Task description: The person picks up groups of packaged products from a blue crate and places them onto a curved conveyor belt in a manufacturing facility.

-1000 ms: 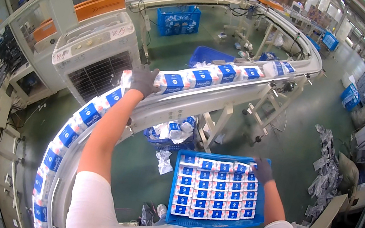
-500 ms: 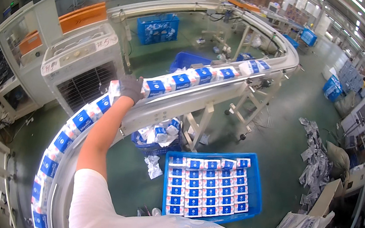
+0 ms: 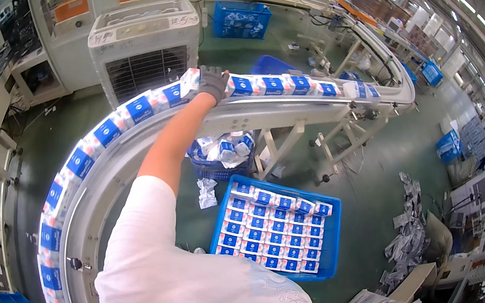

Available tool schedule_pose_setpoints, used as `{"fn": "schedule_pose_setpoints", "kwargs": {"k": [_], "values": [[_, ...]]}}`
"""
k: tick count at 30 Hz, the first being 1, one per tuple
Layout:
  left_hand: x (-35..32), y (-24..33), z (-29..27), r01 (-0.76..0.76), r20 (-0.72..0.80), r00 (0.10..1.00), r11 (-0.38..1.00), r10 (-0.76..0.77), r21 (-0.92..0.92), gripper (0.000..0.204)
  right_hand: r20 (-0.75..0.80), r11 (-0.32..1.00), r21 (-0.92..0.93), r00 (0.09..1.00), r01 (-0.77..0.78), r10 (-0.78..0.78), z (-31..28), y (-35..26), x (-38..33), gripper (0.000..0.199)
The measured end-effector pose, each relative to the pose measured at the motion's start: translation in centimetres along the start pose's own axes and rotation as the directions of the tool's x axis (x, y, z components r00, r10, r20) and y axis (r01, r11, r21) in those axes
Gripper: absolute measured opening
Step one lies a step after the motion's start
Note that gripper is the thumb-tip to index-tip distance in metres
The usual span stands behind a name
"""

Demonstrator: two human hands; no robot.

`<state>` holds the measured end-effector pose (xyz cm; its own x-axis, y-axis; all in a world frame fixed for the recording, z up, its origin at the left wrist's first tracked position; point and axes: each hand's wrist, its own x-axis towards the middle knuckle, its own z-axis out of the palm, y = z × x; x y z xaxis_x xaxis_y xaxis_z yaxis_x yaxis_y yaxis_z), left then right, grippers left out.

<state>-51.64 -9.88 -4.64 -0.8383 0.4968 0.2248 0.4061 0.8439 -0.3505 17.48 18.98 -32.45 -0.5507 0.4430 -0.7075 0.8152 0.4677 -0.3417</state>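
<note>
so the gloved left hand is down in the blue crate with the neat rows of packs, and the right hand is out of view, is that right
The left hand is wrong: the head view shows it at the line of packs on the conveyor, not in the blue crate.

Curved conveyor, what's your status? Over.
Left hand gloved, at the white-and-blue packs; grip unclear. Right hand out of view. Packs crowd the left hand on either side. Blue crate holds more packs.
</note>
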Motion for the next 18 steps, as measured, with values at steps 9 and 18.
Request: {"fn": "schedule_pose_setpoints", "kwargs": {"k": [9, 18], "values": [[0.7, 1.8, 0.2, -0.009, 0.034, 0.999, 0.993, 0.013, -0.114, 0.077, -0.070, 0.994, 0.053, 0.993, -0.090, 0.094, 4.0, 4.7, -5.0, 0.043], [0.9, -4.4, 5.4, 0.065, 0.065, 0.996, 0.985, -0.055, -0.158, 0.075, 0.090, 0.914, 0.124, 0.922, -0.385, 0.376, 14.3, 9.0, -13.4, 0.044]]}}
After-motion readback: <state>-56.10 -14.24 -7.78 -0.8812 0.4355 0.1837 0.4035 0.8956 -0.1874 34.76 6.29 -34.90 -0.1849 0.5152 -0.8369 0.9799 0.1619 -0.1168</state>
